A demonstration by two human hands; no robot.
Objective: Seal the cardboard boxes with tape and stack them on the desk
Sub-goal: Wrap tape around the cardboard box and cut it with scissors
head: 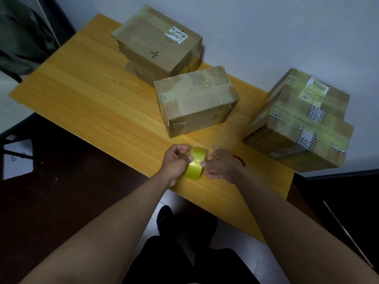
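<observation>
A roll of yellow-green tape (195, 163) stands on edge near the front edge of the wooden desk (92, 95). My left hand (177, 160) grips the roll from its left side, thumb on the tape surface. My right hand (221, 166) pinches at the roll's right side and also holds a thin pointed metal tool (215, 147). Three cardboard boxes stand on the desk: one at the back (158, 42), one in the middle (194, 99), and a bigger one with labels at the right (301, 119).
A white wall runs behind the desk. A dark chair with a garment (22, 37) stands at the far left. My legs and a black shoe (164, 216) show below the desk's front edge. The big right box overhangs the desk's right end.
</observation>
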